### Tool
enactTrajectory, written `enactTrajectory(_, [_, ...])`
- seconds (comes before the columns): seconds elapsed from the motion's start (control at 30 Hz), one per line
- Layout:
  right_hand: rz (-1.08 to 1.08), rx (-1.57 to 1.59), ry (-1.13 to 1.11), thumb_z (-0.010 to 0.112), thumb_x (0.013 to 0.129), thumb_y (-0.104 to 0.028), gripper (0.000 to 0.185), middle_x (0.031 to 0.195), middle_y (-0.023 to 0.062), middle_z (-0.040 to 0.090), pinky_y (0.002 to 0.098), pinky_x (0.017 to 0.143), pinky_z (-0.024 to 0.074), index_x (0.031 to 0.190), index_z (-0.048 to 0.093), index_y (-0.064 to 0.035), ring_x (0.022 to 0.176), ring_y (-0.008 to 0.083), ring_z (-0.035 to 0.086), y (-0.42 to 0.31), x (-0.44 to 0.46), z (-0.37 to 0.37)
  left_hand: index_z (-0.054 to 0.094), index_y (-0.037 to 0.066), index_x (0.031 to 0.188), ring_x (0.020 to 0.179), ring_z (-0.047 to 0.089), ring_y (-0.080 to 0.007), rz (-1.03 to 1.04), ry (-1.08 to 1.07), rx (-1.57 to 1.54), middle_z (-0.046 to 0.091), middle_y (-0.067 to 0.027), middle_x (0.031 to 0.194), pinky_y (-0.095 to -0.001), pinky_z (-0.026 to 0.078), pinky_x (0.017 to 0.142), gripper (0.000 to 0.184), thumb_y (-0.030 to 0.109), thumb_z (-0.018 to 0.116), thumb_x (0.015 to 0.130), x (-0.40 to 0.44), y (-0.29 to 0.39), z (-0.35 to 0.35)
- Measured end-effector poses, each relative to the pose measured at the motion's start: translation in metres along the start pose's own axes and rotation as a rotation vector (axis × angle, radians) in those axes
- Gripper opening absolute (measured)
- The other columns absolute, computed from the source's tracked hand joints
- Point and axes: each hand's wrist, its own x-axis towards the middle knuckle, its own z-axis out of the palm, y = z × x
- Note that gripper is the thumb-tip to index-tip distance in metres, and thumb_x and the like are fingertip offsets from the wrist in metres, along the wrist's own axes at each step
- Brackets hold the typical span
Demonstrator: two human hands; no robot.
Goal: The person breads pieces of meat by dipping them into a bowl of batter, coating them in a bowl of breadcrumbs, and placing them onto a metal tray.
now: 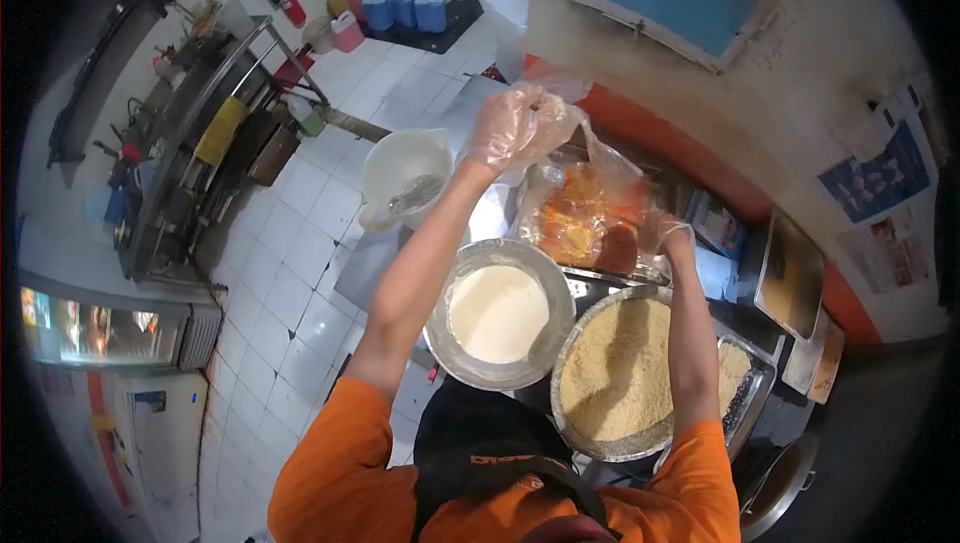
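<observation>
A clear plastic bag [585, 218] with orange-red, sauced pieces inside hangs over the back of the work surface. My left hand [520, 128], in a clear plastic glove, is closed on the bag's upper edge. Gloved too, my right hand [665, 231] is at the bag's right side, its fingers blurred and partly hidden. Nearer my body stand a metal bowl [562, 288] of pale, creamy liquid [498, 313] and, to its right, a large round pan [575, 433] of yellowish crumbs [605, 373].
A white jug [408, 168] with a whisk stands left of the bag. Right of the pan are a tray of crumbs [733, 373] and a deep metal container [790, 278]. A metal shelf [225, 123] is at the left; jugs of blue liquid [403, 9] stand on the floor behind.
</observation>
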Motion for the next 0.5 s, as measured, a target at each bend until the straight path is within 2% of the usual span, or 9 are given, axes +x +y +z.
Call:
enactTrajectory(0.03, [-0.031, 0.006, -0.029, 0.066, 0.086, -0.034, 0.038, 0.111, 0.0286, 0.069, 0.0498, 0.091, 0.0535, 0.107, 0.073, -0.0029, 0.103, 0.0449, 0.068, -0.017, -0.010, -0.005, 0.075, 0.002, 0.101, 0.090, 0.072, -0.0335, -0.058, -0.008, -0.062, 0.073, -0.0183, 0.097, -0.0407, 0.055, 0.082, 0.026, 0.024, 0.071, 0.088, 0.002, 0.011, -0.007])
enactTrajectory(0.17, [-0.157, 0.118, -0.202, 0.068, 0.086, -0.037, 0.041, 0.112, 0.0276, 0.070, 0.0492, 0.092, 0.0532, 0.111, 0.072, -0.0042, 0.103, 0.0449, 0.068, -0.111, -0.033, -0.014, 0.075, 0.003, 0.099, 0.089, 0.072, -0.0332, -0.030, 0.006, -0.091, 0.073, -0.0178, 0.097, -0.0407, 0.055, 0.082, 0.025, 0.025, 0.070, 0.088, 0.013, 0.012, -0.011])
enactTrajectory(0.23, [-0.174, 0.146, -0.246, 0.068, 0.086, -0.039, 0.043, 0.113, 0.0270, 0.070, 0.0489, 0.092, 0.0530, 0.112, 0.072, -0.0049, 0.103, 0.0449, 0.068, -0.162, -0.034, -0.006, 0.076, 0.003, 0.097, 0.089, 0.072, -0.0328, -0.088, -0.060, -0.054, 0.073, -0.0178, 0.097, -0.0402, 0.055, 0.083, 0.024, 0.025, 0.071, 0.088, 0.017, 0.020, -0.014])
enactTrajectory(0.3, [-0.185, 0.162, -0.224, 0.069, 0.086, -0.040, 0.044, 0.113, 0.0268, 0.070, 0.0487, 0.092, 0.0529, 0.113, 0.072, -0.0053, 0.103, 0.0449, 0.068, -0.195, -0.025, 0.010, 0.076, 0.004, 0.097, 0.090, 0.071, -0.0328, -0.055, -0.044, -0.088, 0.073, -0.0179, 0.097, -0.0401, 0.055, 0.083, 0.024, 0.026, 0.071, 0.088, 0.017, 0.013, -0.005])
enactTrajectory(0.37, [-0.447, 0.583, 0.179, 0.071, 0.085, -0.048, 0.057, 0.117, 0.0236, 0.070, 0.0455, 0.092, 0.0525, 0.125, 0.066, -0.0071, 0.104, 0.0399, 0.068, -0.217, -0.005, 0.068, 0.076, 0.004, 0.095, 0.091, 0.071, -0.0336, -0.021, -0.053, -0.146, 0.073, -0.0182, 0.097, -0.0404, 0.055, 0.083, 0.024, 0.027, 0.071, 0.089, 0.015, 0.004, 0.000])
enactTrajectory(0.43, [-0.517, 0.684, 0.123, 0.071, 0.084, -0.053, 0.069, 0.121, 0.0220, 0.068, 0.0433, 0.092, 0.0512, 0.135, 0.058, -0.0082, 0.106, 0.0352, 0.067, -0.213, 0.033, 0.105, 0.076, 0.005, 0.094, 0.091, 0.071, -0.0345, 0.010, -0.053, -0.173, 0.074, -0.0181, 0.097, -0.0410, 0.055, 0.084, 0.025, 0.028, 0.071, 0.089, 0.014, 0.009, -0.007])
enactTrajectory(0.5, [-0.432, 0.811, 0.046, 0.070, 0.085, -0.052, 0.062, 0.112, 0.0213, 0.071, 0.0423, 0.090, 0.0509, 0.126, 0.065, -0.0058, 0.102, 0.0334, 0.067, -0.210, 0.021, 0.080, 0.076, 0.004, 0.093, 0.092, 0.071, -0.0346, 0.044, -0.027, -0.149, 0.074, -0.0177, 0.096, -0.0413, 0.055, 0.083, 0.025, 0.028, 0.070, 0.089, 0.009, 0.014, -0.020])
